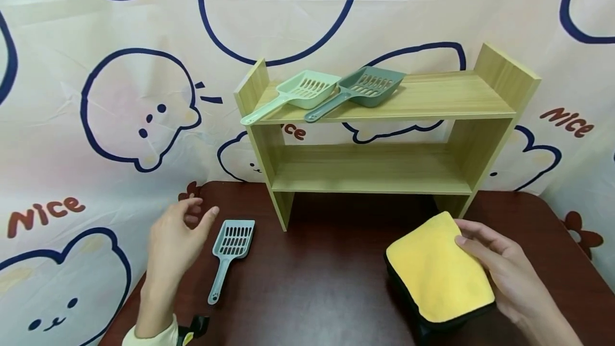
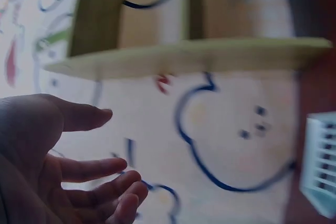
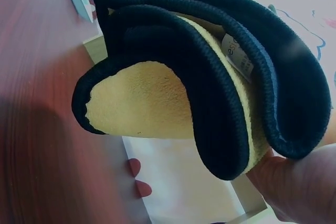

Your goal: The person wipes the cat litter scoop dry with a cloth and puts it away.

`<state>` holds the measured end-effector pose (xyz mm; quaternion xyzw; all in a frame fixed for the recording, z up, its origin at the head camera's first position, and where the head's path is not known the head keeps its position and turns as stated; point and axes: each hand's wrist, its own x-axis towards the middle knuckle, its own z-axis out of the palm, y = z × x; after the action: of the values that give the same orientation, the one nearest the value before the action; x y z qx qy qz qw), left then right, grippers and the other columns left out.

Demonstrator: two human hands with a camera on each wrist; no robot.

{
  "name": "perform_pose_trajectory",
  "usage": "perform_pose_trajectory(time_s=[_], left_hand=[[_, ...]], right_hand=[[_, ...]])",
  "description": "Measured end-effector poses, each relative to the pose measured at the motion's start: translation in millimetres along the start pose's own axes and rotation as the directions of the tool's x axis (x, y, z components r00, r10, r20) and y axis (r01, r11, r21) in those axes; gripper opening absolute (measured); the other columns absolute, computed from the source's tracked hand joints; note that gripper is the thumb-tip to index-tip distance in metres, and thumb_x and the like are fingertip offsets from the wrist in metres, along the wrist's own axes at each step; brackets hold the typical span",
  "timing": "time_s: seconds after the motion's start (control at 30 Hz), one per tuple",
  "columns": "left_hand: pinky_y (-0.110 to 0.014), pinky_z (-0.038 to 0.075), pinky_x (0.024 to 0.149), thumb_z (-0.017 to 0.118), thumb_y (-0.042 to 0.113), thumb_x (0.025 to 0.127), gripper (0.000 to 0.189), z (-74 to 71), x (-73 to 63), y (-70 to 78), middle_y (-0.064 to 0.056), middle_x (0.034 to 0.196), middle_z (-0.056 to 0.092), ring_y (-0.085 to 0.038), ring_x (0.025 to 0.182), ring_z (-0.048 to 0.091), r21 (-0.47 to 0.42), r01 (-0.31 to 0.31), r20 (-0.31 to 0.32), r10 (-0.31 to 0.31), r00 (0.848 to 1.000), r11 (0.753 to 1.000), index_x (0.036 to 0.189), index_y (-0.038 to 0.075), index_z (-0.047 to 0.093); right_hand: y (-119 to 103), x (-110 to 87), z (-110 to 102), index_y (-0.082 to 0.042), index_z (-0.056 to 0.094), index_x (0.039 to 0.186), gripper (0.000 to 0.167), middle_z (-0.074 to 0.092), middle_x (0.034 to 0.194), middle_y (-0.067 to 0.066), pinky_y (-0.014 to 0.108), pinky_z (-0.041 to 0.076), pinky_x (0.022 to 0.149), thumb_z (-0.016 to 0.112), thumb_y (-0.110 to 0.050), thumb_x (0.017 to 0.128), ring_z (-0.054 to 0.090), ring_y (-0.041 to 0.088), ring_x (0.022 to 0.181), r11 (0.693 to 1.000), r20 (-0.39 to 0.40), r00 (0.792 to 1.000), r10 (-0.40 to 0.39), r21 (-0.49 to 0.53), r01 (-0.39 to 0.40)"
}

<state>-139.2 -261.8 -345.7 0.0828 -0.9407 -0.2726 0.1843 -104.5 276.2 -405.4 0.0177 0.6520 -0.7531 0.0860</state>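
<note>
My right hand (image 1: pixel 504 266) grips a folded cleaning cloth (image 1: pixel 439 268) at its right edge, thumb over the yellow face. Black edging runs round it, and in the right wrist view the layers of the cloth (image 3: pixel 147 98) curl over, dark on one side, with a white label (image 3: pixel 237 56) between them. My left hand (image 1: pixel 175 239) hovers at the left with nothing in it, its fingers (image 2: pixel 100 169) loosely bent and apart from the thumb. Just right of it a blue-grey litter scoop (image 1: pixel 233 242) lies on the table, handle toward me.
A two-tier wooden shelf (image 1: pixel 375 170) stands at the back of the dark red-brown table (image 1: pixel 326 282). On its top board rest a pale green litter scoop (image 1: pixel 307 88) and a darker green one (image 1: pixel 372 85), handles overhanging the front edge. A cartoon-printed curtain (image 1: pixel 144 202) hangs behind.
</note>
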Motion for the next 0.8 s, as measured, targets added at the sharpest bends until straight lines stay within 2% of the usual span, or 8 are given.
perform_pose_trajectory(time_s=[0.17, 0.37, 0.6, 0.8], left_hand=[[-0.063, 0.055, 0.094, 0.07, 0.04, 0.104, 0.06, 22.4, -7.9, -36.2, -0.03, 0.129, 0.067, -0.045, 0.116, 0.069, 0.026, 0.02, 0.132, -0.023, 0.991, 0.999, 0.144, -0.005, 0.06], [-0.061, 0.055, 0.095, 0.072, 0.035, 0.104, 0.061, 46.3, -23.7, -67.2, -0.029, 0.131, 0.065, -0.043, 0.118, 0.068, 0.022, 0.017, 0.199, -0.021, 0.98, 1.0, 0.146, -0.006, 0.058], [-0.055, 0.059, 0.092, 0.074, 0.034, 0.102, 0.067, 56.5, -35.0, -81.8, -0.029, 0.132, 0.065, -0.042, 0.117, 0.069, -0.001, 0.046, 0.291, -0.043, 0.956, 0.999, 0.149, -0.008, 0.052], [-0.051, 0.061, 0.086, 0.075, 0.036, 0.1, 0.072, 57.2, -39.9, -85.1, -0.031, 0.13, 0.068, -0.038, 0.109, 0.074, 0.043, 0.112, 0.377, -0.12, 0.918, 0.993, 0.148, -0.011, 0.049]], right_hand=[[1, -2.2, -6, -0.032, 0.069, 0.137, 0.034, 0.077, 0.113, -0.005, 0.045, 0.066, 0.068, 0.053, -0.013, 0.114, 0.079, 0.018, 0.094, 1.0, -0.003, 1.0, -0.009, 0.016, 0.009], [4, -2.8, -11, -0.031, 0.068, 0.14, 0.034, 0.077, 0.115, -0.006, 0.045, 0.066, 0.069, 0.054, -0.014, 0.113, 0.079, 0.018, 0.096, 1.0, -0.002, 1.0, -0.001, 0.014, 0.001], [1, 1.6, -9, -0.033, 0.07, 0.136, 0.036, 0.077, 0.113, -0.006, 0.043, 0.065, 0.066, 0.051, -0.011, 0.114, 0.079, 0.018, 0.092, 1.0, 0.011, 1.0, -0.006, 0.018, 0.006], [-1, 0.3, -9, -0.032, 0.071, 0.135, 0.035, 0.076, 0.112, -0.006, 0.042, 0.065, 0.065, 0.052, -0.011, 0.114, 0.078, 0.017, 0.091, 0.999, -0.004, 1.0, -0.004, 0.04, 0.004]])
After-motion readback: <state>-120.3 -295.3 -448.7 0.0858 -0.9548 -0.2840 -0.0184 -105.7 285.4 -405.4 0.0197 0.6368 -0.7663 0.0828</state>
